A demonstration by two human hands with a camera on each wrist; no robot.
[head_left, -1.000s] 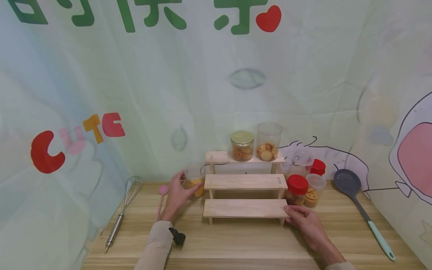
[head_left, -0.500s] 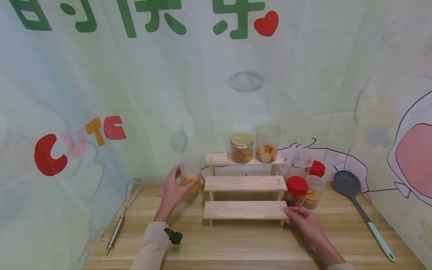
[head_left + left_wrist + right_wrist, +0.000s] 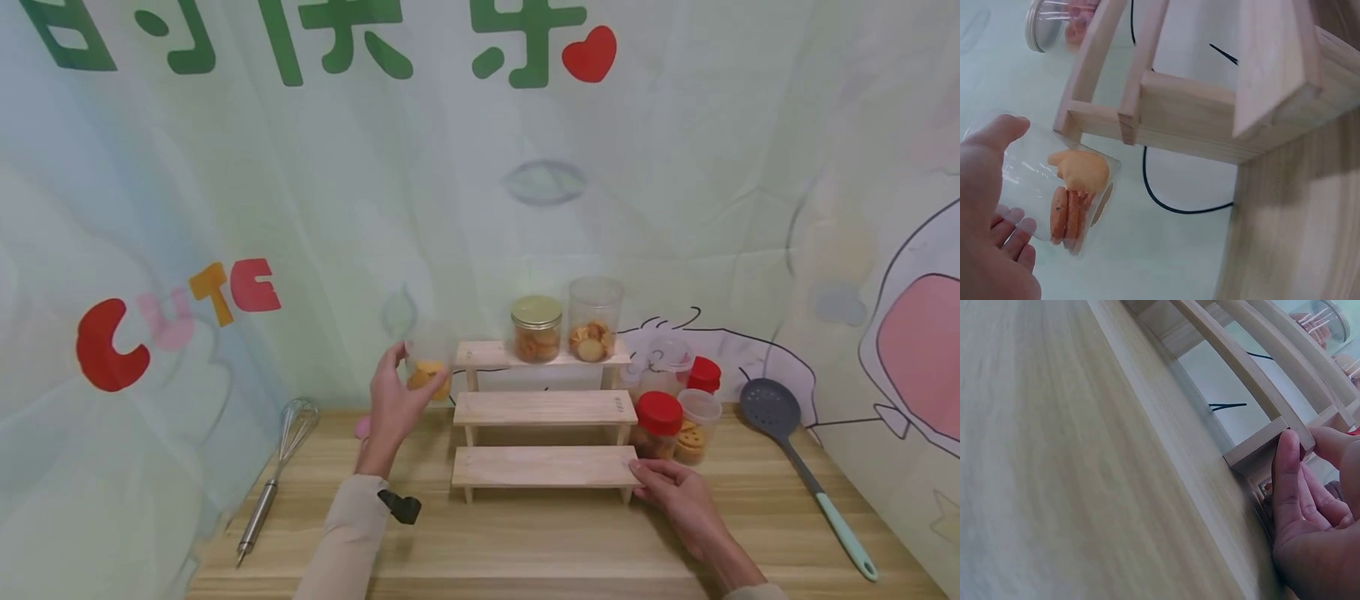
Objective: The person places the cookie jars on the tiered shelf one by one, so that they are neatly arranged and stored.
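My left hand [image 3: 397, 400] grips a clear jar [image 3: 1035, 175] with cookies [image 3: 1082, 172] in its bottom, held up off the table beside the left end of a three-step wooden rack [image 3: 543, 408]. In the left wrist view the thumb and fingers lie on opposite sides of the jar. My right hand [image 3: 678, 496] pinches the right end of the lowest step; the right wrist view shows thumb and fingers around that corner [image 3: 1294, 434]. On the top step stand a gold-lidded jar [image 3: 537, 331] and a tall clear jar [image 3: 596, 321], both with cookies inside.
Right of the rack stand red-lidded jars [image 3: 659, 425] and clear containers [image 3: 692, 425]. A slotted skimmer [image 3: 772, 408] lies at the far right. At the left are a whisk [image 3: 273, 483] and a pink utensil [image 3: 363, 427], mostly behind the left hand. A printed curtain [image 3: 360, 208] hangs behind.
My left hand has lifted the clear jar with cookies up from beside the rack, to about the top step's height. The right hand stays at the lowest step's corner.
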